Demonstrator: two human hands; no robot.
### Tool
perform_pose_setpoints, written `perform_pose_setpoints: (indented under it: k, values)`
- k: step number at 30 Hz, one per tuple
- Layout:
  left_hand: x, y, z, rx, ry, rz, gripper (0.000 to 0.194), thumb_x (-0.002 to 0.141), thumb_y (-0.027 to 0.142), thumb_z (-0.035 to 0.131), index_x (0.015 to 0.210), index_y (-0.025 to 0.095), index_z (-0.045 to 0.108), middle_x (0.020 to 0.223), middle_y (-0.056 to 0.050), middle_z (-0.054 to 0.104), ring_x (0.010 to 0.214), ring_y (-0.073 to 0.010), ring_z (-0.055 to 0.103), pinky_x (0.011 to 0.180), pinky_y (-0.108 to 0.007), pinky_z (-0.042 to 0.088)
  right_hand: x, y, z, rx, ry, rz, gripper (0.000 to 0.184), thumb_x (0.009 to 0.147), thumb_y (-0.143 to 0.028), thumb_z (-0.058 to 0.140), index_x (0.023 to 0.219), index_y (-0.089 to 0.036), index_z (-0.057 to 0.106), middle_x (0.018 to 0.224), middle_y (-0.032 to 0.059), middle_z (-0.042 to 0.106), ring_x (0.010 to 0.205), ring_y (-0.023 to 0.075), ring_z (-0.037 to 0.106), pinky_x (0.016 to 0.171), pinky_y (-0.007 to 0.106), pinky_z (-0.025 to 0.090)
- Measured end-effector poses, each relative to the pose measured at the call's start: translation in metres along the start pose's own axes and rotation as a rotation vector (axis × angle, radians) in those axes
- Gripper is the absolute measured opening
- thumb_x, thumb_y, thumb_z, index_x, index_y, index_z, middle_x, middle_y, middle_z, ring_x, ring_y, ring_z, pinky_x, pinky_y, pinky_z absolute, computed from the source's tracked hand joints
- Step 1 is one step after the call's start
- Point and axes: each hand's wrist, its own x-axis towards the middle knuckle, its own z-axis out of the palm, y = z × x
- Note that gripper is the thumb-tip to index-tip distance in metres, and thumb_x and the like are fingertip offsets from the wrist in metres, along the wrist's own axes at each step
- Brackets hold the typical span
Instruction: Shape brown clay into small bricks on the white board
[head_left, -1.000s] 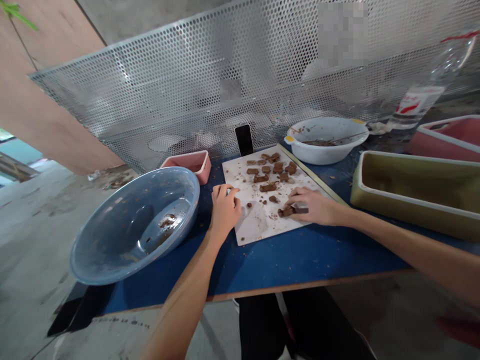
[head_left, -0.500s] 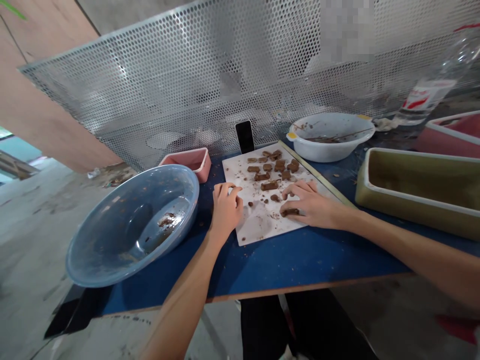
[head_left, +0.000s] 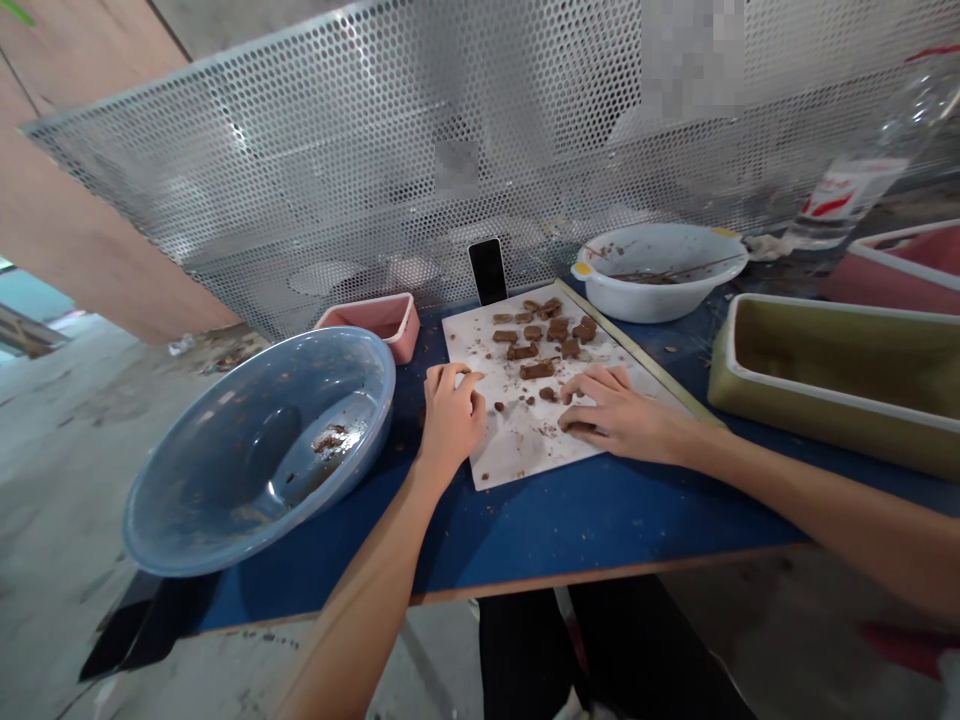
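Note:
A white board (head_left: 517, 455) lies on the blue table, scattered with crumbs and several shaped pieces of brown clay (head_left: 537, 370). Over the board's left edge rests my left hand (head_left: 454, 412), its fingers bent and apart, with nothing visible in them. On the right part of the board, my right hand (head_left: 619, 415) curls its fingers and thumb around a small clay piece, now mostly hidden beneath them. Small clay balls (head_left: 547, 394) lie between the two hands.
A large blue basin (head_left: 202, 500) stands left, beside a pink tub (head_left: 406, 335). A phone (head_left: 488, 271) leans on the perforated metal screen (head_left: 337, 150). To the right are a white basin (head_left: 660, 300), an olive planter (head_left: 825, 405) and a plastic bottle (head_left: 847, 195).
My right thumb and fingers have shifted slightly over the clay piece, which shows less now. My left hand stays at the board's edge. The whole view has moved a little.

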Motion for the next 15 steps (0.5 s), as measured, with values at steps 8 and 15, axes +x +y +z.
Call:
perform_pose_setpoints:
  k: [8, 15]
  values:
    - [-0.0004, 0.0017, 0.0008, 0.003, -0.013, -0.007, 0.037, 0.097, 0.004, 0.054, 0.122, 0.02, 0.076, 0.129, -0.013, 0.067, 0.121, -0.0331, 0.053, 0.109, -0.052, 0.051, 0.0002, 0.0, 0.0013, 0.023, -0.023, 0.066, 0.031, 0.113, -0.039, 0.048, 0.109, -0.029, 0.078, 0.132, 0.0125, 0.063, 0.129, 0.0349, 0.053, 0.104, 0.055, 0.039]
    - [-0.0006, 0.004, 0.0001, -0.006, -0.008, 0.015, 0.034, 0.097, 0.002, 0.054, 0.119, 0.019, 0.074, 0.127, -0.013, 0.066, 0.119, -0.0338, 0.052, 0.109, -0.053, 0.051, 0.0003, -0.0007, 0.0029, 0.0, -0.036, 0.072, 0.031, 0.114, -0.038, 0.048, 0.111, -0.028, 0.077, 0.133, 0.014, 0.063, 0.13, 0.0357, 0.053, 0.103, 0.053, 0.04]
